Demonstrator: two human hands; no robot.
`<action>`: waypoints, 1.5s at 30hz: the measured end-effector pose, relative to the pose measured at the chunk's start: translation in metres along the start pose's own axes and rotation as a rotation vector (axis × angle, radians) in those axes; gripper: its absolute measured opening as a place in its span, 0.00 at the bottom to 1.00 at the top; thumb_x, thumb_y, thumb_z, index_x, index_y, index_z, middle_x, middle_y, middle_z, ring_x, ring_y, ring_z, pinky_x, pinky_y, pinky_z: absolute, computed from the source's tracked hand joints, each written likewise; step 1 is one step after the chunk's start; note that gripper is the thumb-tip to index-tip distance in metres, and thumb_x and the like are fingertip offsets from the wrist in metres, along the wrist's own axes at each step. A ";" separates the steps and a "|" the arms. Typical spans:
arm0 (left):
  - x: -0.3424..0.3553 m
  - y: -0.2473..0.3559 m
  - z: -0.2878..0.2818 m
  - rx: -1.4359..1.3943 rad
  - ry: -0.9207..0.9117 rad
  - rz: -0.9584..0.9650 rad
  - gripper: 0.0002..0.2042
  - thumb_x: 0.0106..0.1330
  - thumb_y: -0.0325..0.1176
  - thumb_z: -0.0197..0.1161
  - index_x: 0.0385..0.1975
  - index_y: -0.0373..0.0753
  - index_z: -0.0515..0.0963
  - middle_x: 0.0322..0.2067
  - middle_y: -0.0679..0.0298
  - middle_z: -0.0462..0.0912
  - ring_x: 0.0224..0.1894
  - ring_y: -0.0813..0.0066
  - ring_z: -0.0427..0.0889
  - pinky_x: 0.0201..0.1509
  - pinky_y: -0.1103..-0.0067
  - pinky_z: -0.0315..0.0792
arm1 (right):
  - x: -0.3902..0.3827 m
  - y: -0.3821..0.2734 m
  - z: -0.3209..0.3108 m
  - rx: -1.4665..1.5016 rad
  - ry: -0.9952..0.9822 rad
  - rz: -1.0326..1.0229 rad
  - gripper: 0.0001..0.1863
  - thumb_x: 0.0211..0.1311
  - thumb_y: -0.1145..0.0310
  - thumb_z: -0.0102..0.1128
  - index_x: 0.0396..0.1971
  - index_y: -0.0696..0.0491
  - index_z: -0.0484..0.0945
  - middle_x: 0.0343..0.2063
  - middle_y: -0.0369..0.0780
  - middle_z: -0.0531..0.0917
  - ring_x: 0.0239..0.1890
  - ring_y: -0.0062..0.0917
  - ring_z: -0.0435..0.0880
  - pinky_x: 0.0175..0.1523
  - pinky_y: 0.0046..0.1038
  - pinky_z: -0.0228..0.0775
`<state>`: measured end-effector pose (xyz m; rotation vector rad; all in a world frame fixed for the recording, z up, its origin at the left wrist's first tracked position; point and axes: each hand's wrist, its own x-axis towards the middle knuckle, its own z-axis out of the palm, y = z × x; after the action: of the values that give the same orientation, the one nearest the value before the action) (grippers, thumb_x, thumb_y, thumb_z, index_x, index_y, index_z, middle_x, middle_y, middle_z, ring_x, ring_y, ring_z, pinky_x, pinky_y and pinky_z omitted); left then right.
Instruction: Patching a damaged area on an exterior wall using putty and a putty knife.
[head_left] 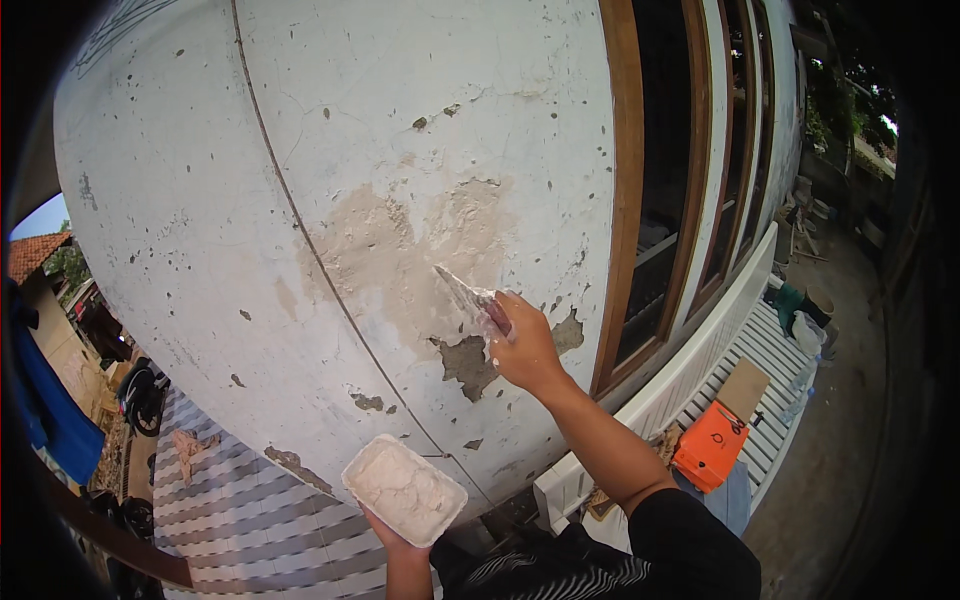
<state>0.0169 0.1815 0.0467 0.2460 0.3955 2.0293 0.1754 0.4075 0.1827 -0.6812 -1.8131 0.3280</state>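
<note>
My right hand (pixel 525 345) is closed round the handle of a putty knife (pixel 466 294), its blade smeared with pale filler and laid against the wall (pixel 540 160). Around the blade spreads a beige patch of filler (pixel 380 250) over the white, flaking paint. Just below the knife, bare grey plaster (pixel 466 368) shows where paint has come off. Lower down, my left hand (pixel 397 535) holds up a white plastic tub (pixel 405 490) of pale, creamy filler from beneath. Most of the left fingers are hidden under the tub.
A dark cable (pixel 300 215) runs down the wall, left of the patch. Brown-framed windows (pixel 625 200) stand to the right. Below them, a white slatted bench (pixel 770 340) carries an orange box (pixel 712 445) and a brown board (pixel 744 388). Striped tiles (pixel 250 520) cover the floor at left.
</note>
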 end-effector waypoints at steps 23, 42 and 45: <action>-0.002 0.011 -0.009 0.014 0.027 0.042 0.30 0.71 0.60 0.41 0.66 0.47 0.66 0.60 0.61 0.73 0.58 0.54 0.76 0.60 0.54 0.72 | 0.038 0.062 -0.016 0.755 0.487 0.427 0.06 0.65 0.72 0.62 0.38 0.58 0.80 0.24 0.29 0.78 0.24 0.12 0.70 0.29 0.21 0.61; 0.001 0.013 -0.005 0.031 0.113 0.062 0.29 0.71 0.60 0.42 0.63 0.49 0.68 0.56 0.63 0.76 0.55 0.57 0.78 0.57 0.56 0.74 | 0.101 -0.029 -0.014 -0.213 0.457 -0.285 0.15 0.45 0.84 0.53 0.38 0.65 0.75 0.30 0.50 0.76 0.32 0.46 0.74 0.40 0.40 0.69; 0.003 0.009 -0.003 0.046 0.139 0.066 0.29 0.71 0.60 0.41 0.63 0.49 0.68 0.56 0.63 0.76 0.56 0.58 0.77 0.57 0.57 0.74 | 0.101 -0.029 0.007 -0.175 0.490 -0.258 0.18 0.40 0.84 0.52 0.38 0.65 0.74 0.28 0.51 0.75 0.34 0.49 0.72 0.40 0.44 0.68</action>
<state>0.0071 0.1795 0.0478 0.1488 0.5275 2.1102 0.1386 0.4452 0.2742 -0.5776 -1.4420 -0.1634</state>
